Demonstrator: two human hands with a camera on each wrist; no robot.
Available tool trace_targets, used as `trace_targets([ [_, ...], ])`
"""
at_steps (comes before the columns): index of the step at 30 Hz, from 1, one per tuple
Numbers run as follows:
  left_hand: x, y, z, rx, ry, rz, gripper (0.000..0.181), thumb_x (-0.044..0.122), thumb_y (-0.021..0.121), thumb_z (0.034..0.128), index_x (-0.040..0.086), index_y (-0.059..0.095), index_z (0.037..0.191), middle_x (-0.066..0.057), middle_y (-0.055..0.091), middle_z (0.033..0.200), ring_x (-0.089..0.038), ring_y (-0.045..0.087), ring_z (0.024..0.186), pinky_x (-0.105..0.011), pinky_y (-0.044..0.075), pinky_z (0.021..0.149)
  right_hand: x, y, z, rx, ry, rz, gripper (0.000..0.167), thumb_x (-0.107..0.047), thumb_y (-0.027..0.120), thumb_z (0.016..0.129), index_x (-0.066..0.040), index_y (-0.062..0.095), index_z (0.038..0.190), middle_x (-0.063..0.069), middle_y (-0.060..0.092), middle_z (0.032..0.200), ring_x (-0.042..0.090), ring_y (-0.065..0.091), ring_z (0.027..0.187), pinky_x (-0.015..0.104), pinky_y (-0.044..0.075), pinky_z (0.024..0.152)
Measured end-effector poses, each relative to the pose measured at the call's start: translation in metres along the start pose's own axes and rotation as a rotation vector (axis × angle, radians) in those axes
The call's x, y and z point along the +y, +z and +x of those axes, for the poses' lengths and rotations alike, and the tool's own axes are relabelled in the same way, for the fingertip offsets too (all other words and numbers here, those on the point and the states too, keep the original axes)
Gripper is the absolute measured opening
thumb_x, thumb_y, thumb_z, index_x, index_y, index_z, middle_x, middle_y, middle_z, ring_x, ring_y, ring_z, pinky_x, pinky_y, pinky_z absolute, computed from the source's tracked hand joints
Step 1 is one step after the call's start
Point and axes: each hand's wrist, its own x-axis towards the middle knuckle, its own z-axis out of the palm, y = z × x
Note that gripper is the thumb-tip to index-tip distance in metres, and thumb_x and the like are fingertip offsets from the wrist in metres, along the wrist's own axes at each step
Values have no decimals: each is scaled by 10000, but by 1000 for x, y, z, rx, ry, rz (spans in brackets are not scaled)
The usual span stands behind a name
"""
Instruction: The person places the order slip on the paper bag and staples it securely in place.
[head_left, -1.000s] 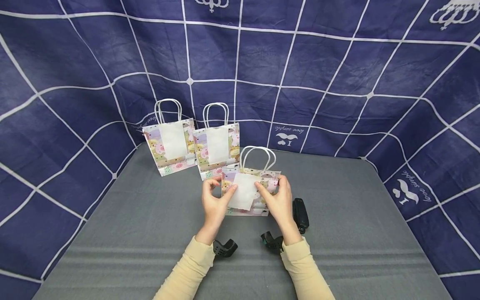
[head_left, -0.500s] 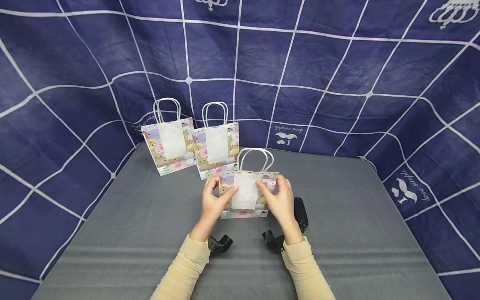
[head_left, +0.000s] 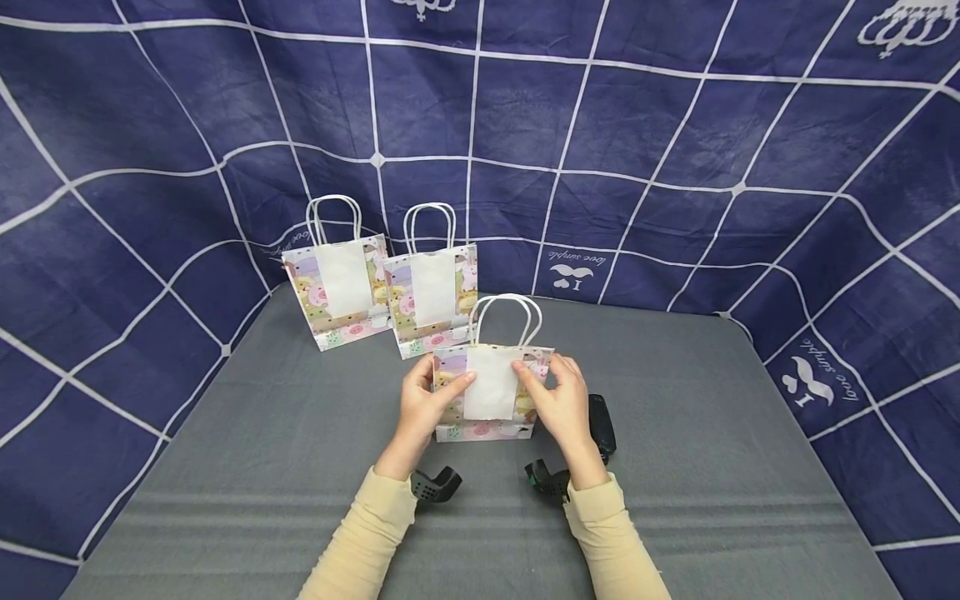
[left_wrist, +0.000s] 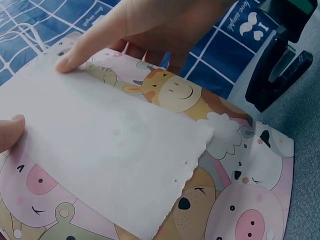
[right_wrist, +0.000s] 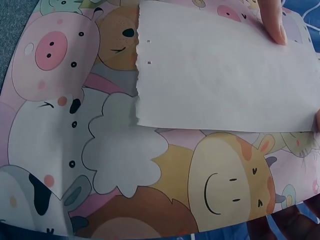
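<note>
Between both hands stands a small paper bag (head_left: 450, 408) with cartoon animals and white twisted handles. A white paper strip (head_left: 491, 385) lies on its front, below the handles; the strip's lower edge is jagged, with two small dark marks near it in the right wrist view. My left hand (head_left: 417, 408) pinches the bag's left side, thumb on the front at the strip's edge. Opposite it, my right hand (head_left: 562, 404) pinches the right side, its thumb pressing the strip. Most of the fingers are behind the bag. In the left wrist view, the right thumb (left_wrist: 75, 57) touches the strip.
Two similar bags, one left (head_left: 300, 275) and one nearer the middle (head_left: 405, 300), stand at the back left, each with a white strip. A black stapler-like object (head_left: 602, 423) lies beside the right hand. Grey cloth (head_left: 712, 467) covers the table; a blue gridded curtain (head_left: 675, 133) surrounds it.
The white strip was tilted and now lies straight on the bag. Bag and hands have shifted slightly left and toward me. The back bags have not moved.
</note>
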Motion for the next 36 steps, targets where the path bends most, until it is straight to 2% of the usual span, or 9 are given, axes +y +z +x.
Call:
trace_targets([
  [5,1,-2,0,-17,-20,29,174,-29,735,773,-67,624,902,27,622,789,-89,567,715,-215,470,597,0,-1,0,9,-20,12,232,-329,737,810,-108,702,868,77,655,892,204,562,886,401,428,755],
  [10,2,-3,1,-27,-19,28,142,-32,732,774,-56,612,847,32,623,752,-82,562,684,-214,463,580,-1,-2,0,13,-17,13,236,-344,738,808,-114,716,852,58,667,871,191,567,873,400,432,743],
  [20,3,-3,1,-30,26,43,159,-43,731,771,-142,621,828,48,629,672,-58,560,594,-221,458,515,-2,-3,0,10,-5,-5,254,-356,742,801,-104,710,807,72,668,865,209,579,875,416,432,746],
  [36,2,-4,1,-35,14,56,173,-34,739,767,-146,607,763,59,616,624,-63,540,552,-226,445,484,-2,-4,0,-1,-5,-10,262,-360,738,804,-100,710,800,61,677,872,211,580,882,424,426,770],
])
